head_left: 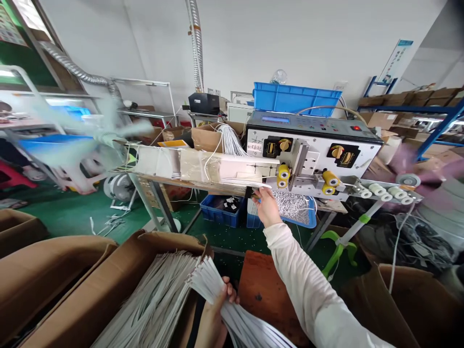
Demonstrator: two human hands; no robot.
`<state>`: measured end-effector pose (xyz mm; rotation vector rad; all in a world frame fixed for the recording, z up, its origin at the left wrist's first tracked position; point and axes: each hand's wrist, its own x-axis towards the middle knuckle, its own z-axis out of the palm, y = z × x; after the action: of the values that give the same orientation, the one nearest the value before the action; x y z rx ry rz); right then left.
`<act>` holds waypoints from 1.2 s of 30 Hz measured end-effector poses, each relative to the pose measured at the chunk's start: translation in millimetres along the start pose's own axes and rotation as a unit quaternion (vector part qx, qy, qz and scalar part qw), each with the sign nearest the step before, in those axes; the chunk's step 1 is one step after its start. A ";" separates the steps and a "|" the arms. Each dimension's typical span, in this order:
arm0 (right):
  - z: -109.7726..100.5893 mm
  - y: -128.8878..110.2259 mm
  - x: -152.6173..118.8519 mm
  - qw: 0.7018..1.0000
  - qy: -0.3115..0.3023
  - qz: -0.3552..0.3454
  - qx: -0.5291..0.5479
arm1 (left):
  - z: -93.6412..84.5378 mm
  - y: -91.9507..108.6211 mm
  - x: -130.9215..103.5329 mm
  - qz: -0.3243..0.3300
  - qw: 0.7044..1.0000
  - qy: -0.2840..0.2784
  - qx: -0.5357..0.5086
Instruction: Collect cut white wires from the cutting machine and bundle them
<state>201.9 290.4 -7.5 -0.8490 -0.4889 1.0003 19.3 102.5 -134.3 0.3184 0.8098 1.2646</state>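
Note:
My left hand (217,309) is wrapped round a bundle of white cables (208,280), whose cut ends point up and left. Beside it a cardboard box (79,309) holds a large heap of similar white cables (152,295). My right hand (266,205), in a white sleeve, reaches to the front edge of the bench, its fingers pressed together at a small black part (249,192) under the white tray (232,166). What those fingers grip is too small to make out. Just right of the tray stands the cable machine (311,145) with yellow rollers (283,175).
A brown wooden stool (264,285) stands below my right arm. Blue bins (221,210) sit under the bench, one with white scraps. White pulleys (379,191) extend from the machine on the right. Fans spin at both sides. Open cardboard boxes (416,304) flank the front.

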 end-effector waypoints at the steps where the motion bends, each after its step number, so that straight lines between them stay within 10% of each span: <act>1: 4.5 -0.8 4.1 1.000 0.010 -0.006 0.001 | 1.7 -0.9 -1.2 0.006 1.000 0.000 0.008; 7: 24.5 -7.2 16.5 0.997 0.054 -0.042 -0.030 | 9.9 -0.7 -9.2 0.005 1.000 -0.009 0.028; 13: 10.2 -16.4 -19.1 0.968 -0.032 -0.220 -0.119 | 19.1 7.7 -16.1 -0.012 0.999 -0.049 0.016; 17: -30.1 -48.4 -72.7 0.918 -0.260 -0.183 -0.237 | 26.5 9.7 -16.4 -0.015 0.995 -0.097 0.008; 20: -59.9 -76.0 -105.9 0.799 -0.482 -0.048 -0.356 | 35.1 9.0 -14.2 -0.034 0.990 -0.132 0.022; 23: -74.5 -88.3 -124.5 0.723 -0.582 0.079 -0.364 | 46.0 3.5 -10.9 -0.055 0.984 -0.160 0.049; 30: -77.9 -70.0 -131.6 0.763 -0.494 0.140 -0.393 | 63.6 -15.7 -11.7 -0.097 0.975 -0.181 0.083; 36: -91.1 -55.1 -119.4 0.786 -0.413 -0.052 -0.456 | 67.8 -16.8 -17.7 -0.160 0.963 -0.208 0.060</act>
<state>238.5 134.8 -15.4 -1.1739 -1.8700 0.9840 76.9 95.3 -91.6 0.5111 0.5478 0.8084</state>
